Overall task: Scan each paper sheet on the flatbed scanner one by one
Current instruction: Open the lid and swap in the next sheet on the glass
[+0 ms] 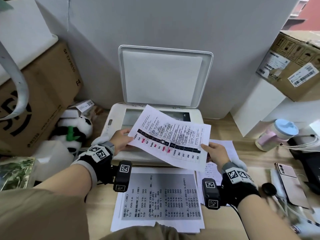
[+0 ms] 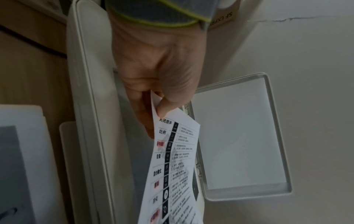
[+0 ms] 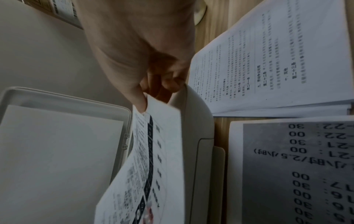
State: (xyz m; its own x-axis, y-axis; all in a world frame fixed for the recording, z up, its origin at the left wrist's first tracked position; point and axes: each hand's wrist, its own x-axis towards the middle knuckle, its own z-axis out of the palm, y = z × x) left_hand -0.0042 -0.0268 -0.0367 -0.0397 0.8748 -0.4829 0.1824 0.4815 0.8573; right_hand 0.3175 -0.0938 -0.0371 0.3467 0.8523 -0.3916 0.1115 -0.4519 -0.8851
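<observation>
A white flatbed scanner (image 1: pixel 110 129) stands at the back of the desk with its lid (image 1: pixel 162 75) raised against the wall and the glass (image 1: pixel 131 118) partly bare. Both hands hold one printed sheet (image 1: pixel 171 137) face up in the air above the glass. My left hand (image 1: pixel 122 138) pinches the sheet's left edge, thumb on top, as the left wrist view shows on the sheet (image 2: pixel 172 166). My right hand (image 1: pixel 213 152) pinches the right edge of the sheet (image 3: pixel 153 166). In front of the scanner lies a stack of sheets (image 1: pixel 155 200), and another stack of papers (image 1: pixel 225 148) sits to its right.
Cardboard boxes (image 1: pixel 39 94) and a plush panda (image 1: pixel 78 130) crowd the left side. On the right stand a white box with a carton (image 1: pixel 294 66) on it, a pastel cup (image 1: pixel 277 134), a phone (image 1: pixel 289 181) and cables. The wooden desk (image 1: pixel 223 220) shows near the front.
</observation>
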